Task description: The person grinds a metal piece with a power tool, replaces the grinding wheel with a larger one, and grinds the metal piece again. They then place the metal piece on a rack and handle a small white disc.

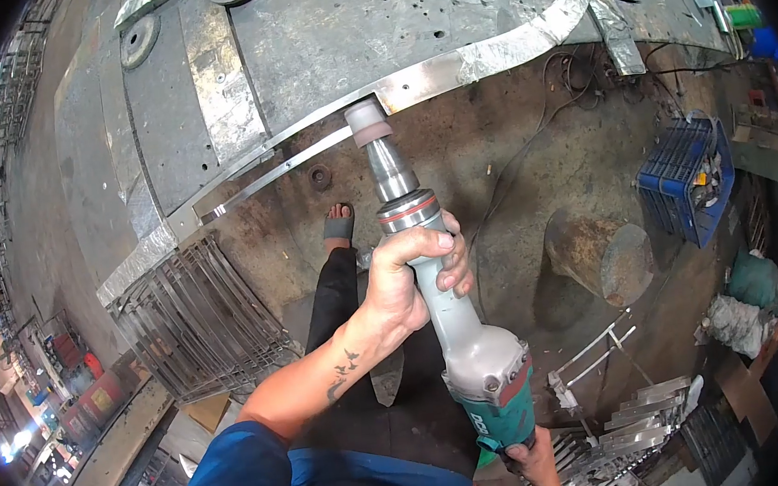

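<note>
A green and silver die grinder (487,364) points away from me, held in both hands. My left hand (419,273) is wrapped round its grey neck, just behind the red-ringed collar. Low in the view, my right hand (533,462) grips the rear of the green body, partly hidden by it. At the tool's front end, a cylindrical grinding stone (366,121) sits right at the edge of a curved metal strip (435,83). That strip runs along the near side of a grey metal work table (334,35).
Bundled metal frames (196,315) stand at left. A rusty metal cylinder (603,257) and a blue crate (689,180) are on the floor to the right. Cables (528,138) trail beneath the table. Metal bars (645,424) are piled at lower right. My sandalled foot (338,220) shows below the strip.
</note>
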The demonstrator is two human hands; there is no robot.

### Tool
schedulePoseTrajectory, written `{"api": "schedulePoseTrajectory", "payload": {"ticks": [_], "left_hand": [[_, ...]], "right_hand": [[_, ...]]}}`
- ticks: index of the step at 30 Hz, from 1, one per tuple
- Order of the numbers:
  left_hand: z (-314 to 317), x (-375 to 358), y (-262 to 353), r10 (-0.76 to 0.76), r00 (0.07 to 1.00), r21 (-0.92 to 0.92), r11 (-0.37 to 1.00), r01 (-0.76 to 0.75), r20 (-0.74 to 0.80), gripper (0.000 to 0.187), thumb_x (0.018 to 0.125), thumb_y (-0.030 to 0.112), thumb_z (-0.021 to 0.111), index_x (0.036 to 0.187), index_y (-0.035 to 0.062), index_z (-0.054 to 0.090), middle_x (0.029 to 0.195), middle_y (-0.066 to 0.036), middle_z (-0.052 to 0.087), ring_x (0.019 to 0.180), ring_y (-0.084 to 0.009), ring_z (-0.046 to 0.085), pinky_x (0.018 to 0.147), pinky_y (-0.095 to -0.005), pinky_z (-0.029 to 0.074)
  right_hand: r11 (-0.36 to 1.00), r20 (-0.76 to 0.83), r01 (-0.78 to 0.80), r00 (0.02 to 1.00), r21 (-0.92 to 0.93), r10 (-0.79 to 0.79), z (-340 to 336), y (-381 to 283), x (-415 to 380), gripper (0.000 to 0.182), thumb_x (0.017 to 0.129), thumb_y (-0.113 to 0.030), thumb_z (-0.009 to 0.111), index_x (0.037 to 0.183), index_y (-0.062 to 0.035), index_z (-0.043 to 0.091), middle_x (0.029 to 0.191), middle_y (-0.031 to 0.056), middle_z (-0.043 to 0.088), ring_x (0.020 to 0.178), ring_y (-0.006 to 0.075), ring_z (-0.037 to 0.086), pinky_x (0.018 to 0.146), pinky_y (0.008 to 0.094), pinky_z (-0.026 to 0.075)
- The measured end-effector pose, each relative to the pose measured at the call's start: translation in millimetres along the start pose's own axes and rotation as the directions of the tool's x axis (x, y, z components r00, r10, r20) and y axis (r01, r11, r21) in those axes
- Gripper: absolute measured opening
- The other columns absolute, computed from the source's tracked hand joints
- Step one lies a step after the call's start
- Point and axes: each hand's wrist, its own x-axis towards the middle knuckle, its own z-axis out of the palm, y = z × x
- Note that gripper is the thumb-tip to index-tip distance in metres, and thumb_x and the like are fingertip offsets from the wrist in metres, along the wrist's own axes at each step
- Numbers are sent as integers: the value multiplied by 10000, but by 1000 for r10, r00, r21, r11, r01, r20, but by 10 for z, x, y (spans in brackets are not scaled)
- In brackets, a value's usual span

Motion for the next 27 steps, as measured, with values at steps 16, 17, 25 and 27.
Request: {"api": "schedulePoseTrajectory", "payload": {"ticks": [16, 17, 25, 27], "left_hand": [[-38, -81, 39, 0, 994, 52, 999, 6, -107, 254, 730, 105, 635, 972, 46, 585, 647, -70, 501, 469, -159, 466, 520, -374, 443], [-37, -65, 25, -1, 994, 50, 999, 6, -106, 254, 730, 105, 635, 972, 46, 585, 647, -70, 501, 469, -159, 466, 520, -374, 443], [-47, 40, -37, 12, 999, 40, 999, -13, 44, 268, 734, 142, 688, 945, 30, 566, 644, -62, 518, 475, -156, 484, 547, -378, 454], [-53, 50, -45, 11, 998, 29, 1000, -12, 57, 269, 732, 146, 688, 942, 31, 565, 642, -62, 518, 472, -155, 483, 543, -378, 453]], "right_hand": [[999, 63, -46, 997, 12, 45, -12, 126, 98, 595, 728, -515, 836, 896, 15, 625, 626, 16, 602, 552, 105, 564, 516, 285, 448], [996, 55, -72, 996, 53, 69, -5, 90, 92, 578, 725, -494, 843, 896, 14, 627, 633, 17, 606, 558, 104, 568, 520, 283, 449], [995, -65, 96, 993, -32, -98, -84, 180, 177, 565, 714, -456, 848, 920, 28, 642, 687, 21, 641, 601, 91, 575, 553, 268, 458], [986, -88, 156, 983, -57, -161, -99, 217, 170, 577, 707, -455, 851, 933, 34, 646, 701, 22, 646, 616, 91, 577, 570, 268, 465]]}}
